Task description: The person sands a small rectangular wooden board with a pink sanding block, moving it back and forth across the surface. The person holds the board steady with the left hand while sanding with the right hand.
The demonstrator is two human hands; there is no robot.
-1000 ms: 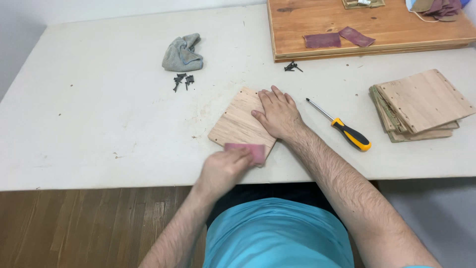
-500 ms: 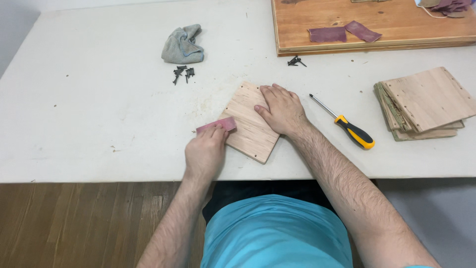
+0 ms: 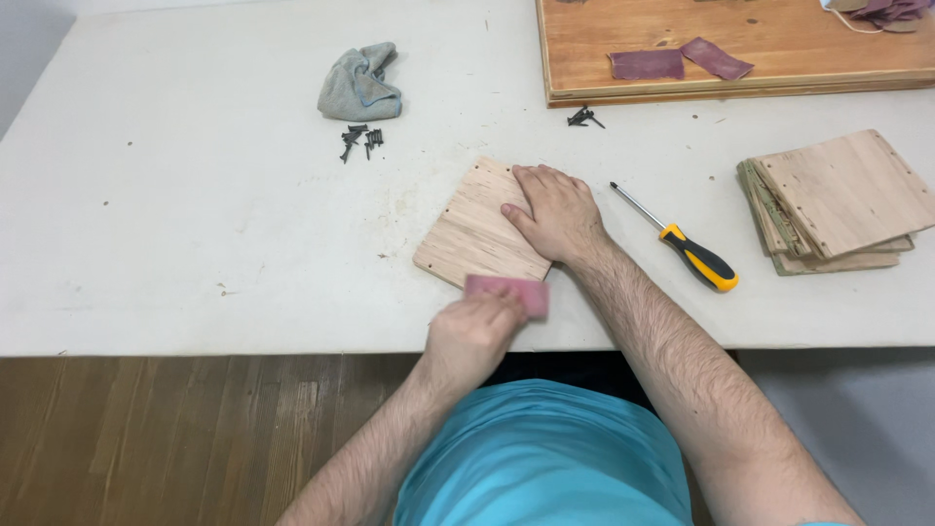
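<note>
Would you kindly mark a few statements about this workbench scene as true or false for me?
1. The right hand lies flat on the square wooden panel. True.
2. The left hand holds a screwdriver. False: it holds a reddish piece of sandpaper at the panel's near edge; the yellow-handled screwdriver lies untouched on the table.
3. A grey cloth lies near a small heap of dark screws. True.
4. The stack of wooden panels sits at the left of the table. False: it sits at the right.
</note>
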